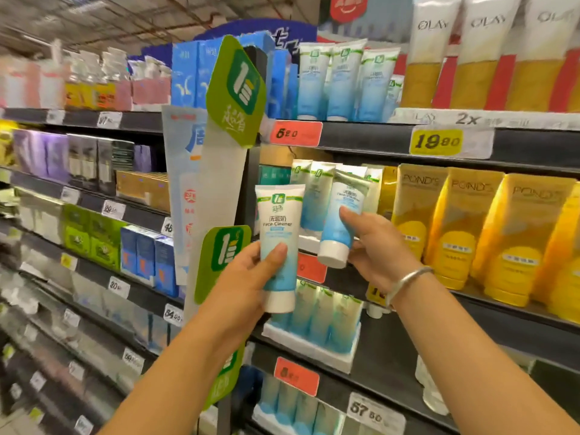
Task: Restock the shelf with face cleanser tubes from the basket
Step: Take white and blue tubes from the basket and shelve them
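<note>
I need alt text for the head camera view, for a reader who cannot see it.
A person holds two blue-and-white face cleanser tubes before a shop shelf: the left hand grips one tube upright, and the right hand tilts another tube toward a row of matching tubes. Yellow Pond's tubes stand to the right.

Just one camera here, worn on the person's head, wide-angle, facing forward at the shelf (392, 136) from close up, arm's reach, both hands low in the middle.
</note>
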